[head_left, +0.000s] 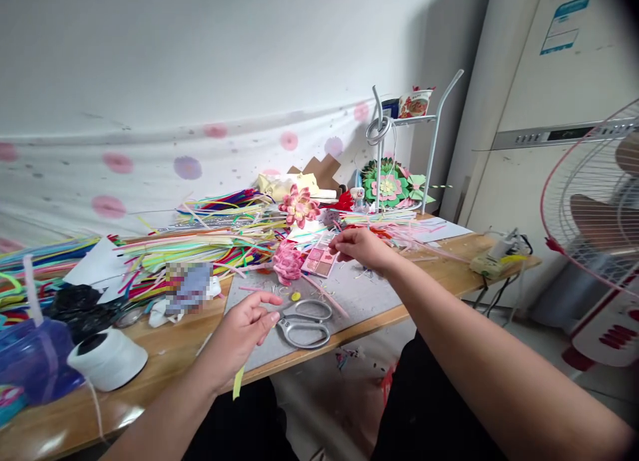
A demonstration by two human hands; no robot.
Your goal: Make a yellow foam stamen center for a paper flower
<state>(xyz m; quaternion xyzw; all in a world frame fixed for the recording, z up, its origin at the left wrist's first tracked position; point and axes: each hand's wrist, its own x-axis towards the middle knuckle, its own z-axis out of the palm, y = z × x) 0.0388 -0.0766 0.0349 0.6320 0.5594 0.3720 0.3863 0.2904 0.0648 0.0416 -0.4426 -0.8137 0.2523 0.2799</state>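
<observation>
My left hand (pixel 249 321) hovers at the table's front edge, just left of the grey-handled scissors (pixel 304 324). Its fingers are apart and I see nothing between them; a yellow-green strip (pixel 238 383) shows below the wrist. Fingers pinched, my right hand (pixel 352 245) is over the right side of an open pink palette (pixel 319 260); what the pinch holds, if anything, is too small to name. A pink flower (pixel 287 262) lies against the palette's left side. Behind it stands a red and cream flower (pixel 299 206). A small yellow disc (pixel 296 296) lies above the scissors.
Bundles of coloured stems (pixel 184 245) cover the table's back and left. White thread cone (pixel 107 359), black bag (pixel 80 308) and blue-purple basin (pixel 37 358) are at left. Right: a metal rack (pixel 433 148), green paper flowers (pixel 387 185), a power strip (pixel 492 261) and a fan (pixel 599 201).
</observation>
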